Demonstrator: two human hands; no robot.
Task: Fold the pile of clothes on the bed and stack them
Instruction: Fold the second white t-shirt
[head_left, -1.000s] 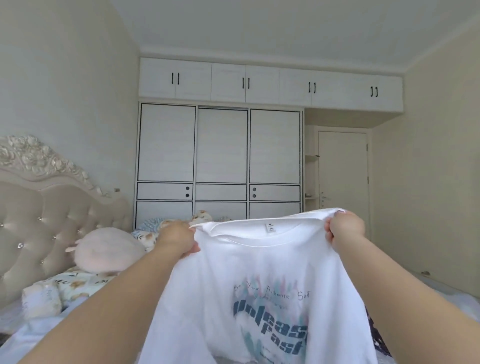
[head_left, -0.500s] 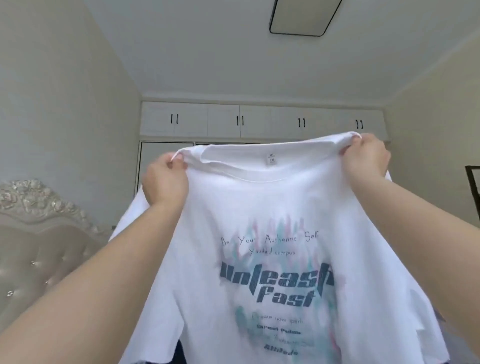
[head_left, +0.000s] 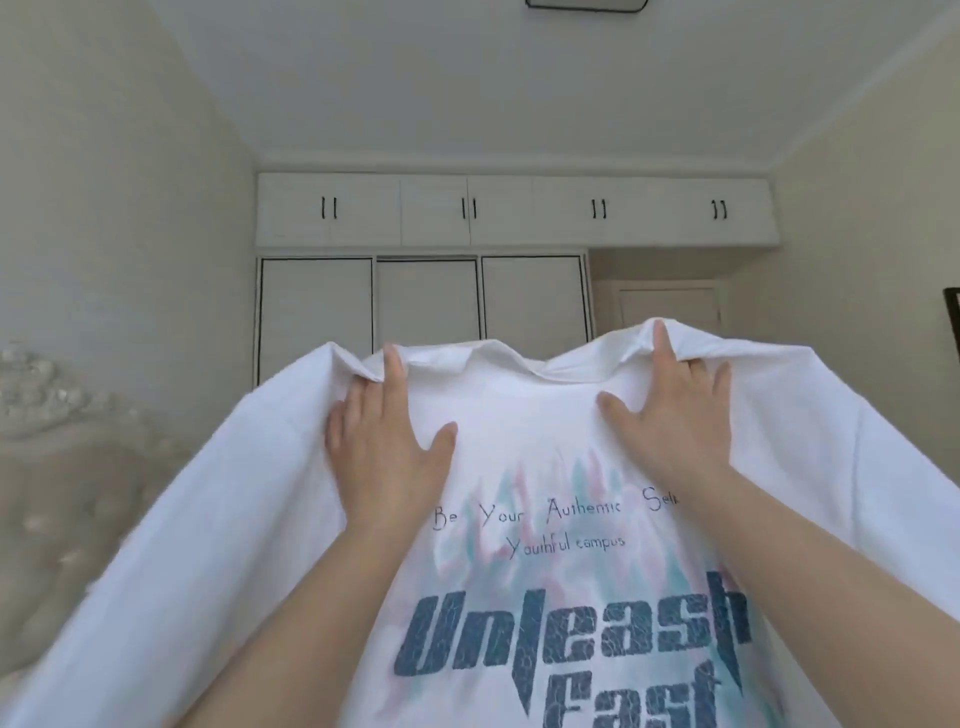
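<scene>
From the head camera, I have the white T-shirt (head_left: 545, 467) spread in the air, printed side facing me. My left hand (head_left: 387, 447) and right hand (head_left: 670, 421) each grip its shoulder edge, fingers over the top. I judge this the spreading step; next I should lay it flat on the bed, hidden below, away from the headboard (head_left: 62, 467) at left.

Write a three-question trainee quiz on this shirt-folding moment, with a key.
1. True or false: the white T-shirt lies folded flat on the bed.
2. What holds the shirt up? A) left hand only B) right hand only C) both hands
3. Fill in: the large printed words read "Unleash ____".

Key: 1 false, it is held up in the air; 2 C, one hand near each shoulder; 3 Fast.
</scene>
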